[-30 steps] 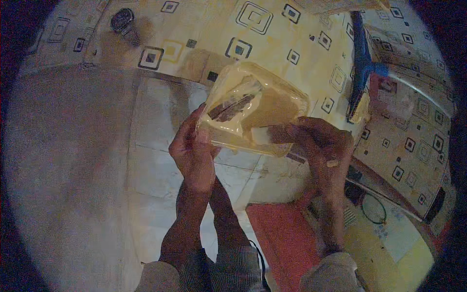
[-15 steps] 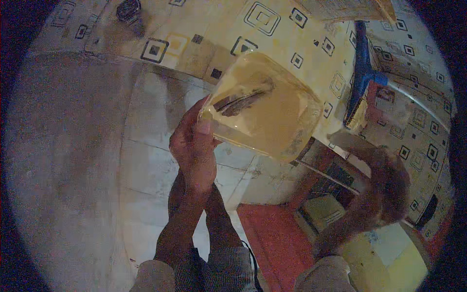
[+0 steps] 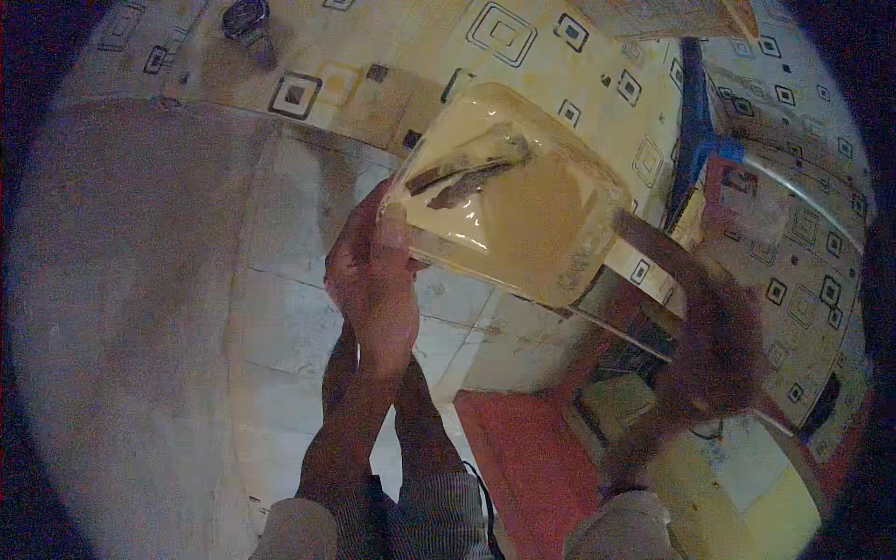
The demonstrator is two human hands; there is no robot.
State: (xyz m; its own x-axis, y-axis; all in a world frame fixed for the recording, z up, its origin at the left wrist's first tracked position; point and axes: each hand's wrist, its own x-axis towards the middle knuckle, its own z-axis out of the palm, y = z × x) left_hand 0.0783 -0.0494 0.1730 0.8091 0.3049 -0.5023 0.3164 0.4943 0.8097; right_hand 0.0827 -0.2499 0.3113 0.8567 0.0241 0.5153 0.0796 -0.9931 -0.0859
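Note:
My left hand [image 3: 373, 238] grips the left edge of a squarish, glossy, see-through plastic container [image 3: 551, 205], its thumb on the near side. A long dark brown piece [image 3: 476, 173] shows in or through the container's left half; I cannot make out what it is. Bright glints lie on the plastic. My right hand [image 3: 714, 327], somewhat blurred, is at the container's right corner. Its fingers are stretched out and apart, and one fingertip reaches the edge, seemingly touching it. Nothing is held in this hand.
Beyond lies a pale patterned surface [image 3: 504, 42] with a dark wristwatch [image 3: 247, 23] at far left. A blue-handled brush or tool [image 3: 695, 112] lies at the right. Below are a red surface [image 3: 532, 467], a yellowish box [image 3: 747, 476] and a tiled floor [image 3: 308, 317].
My right hand has come leftward to the container's right corner. The container has tilted slightly in my left hand, and brighter glints now show on it.

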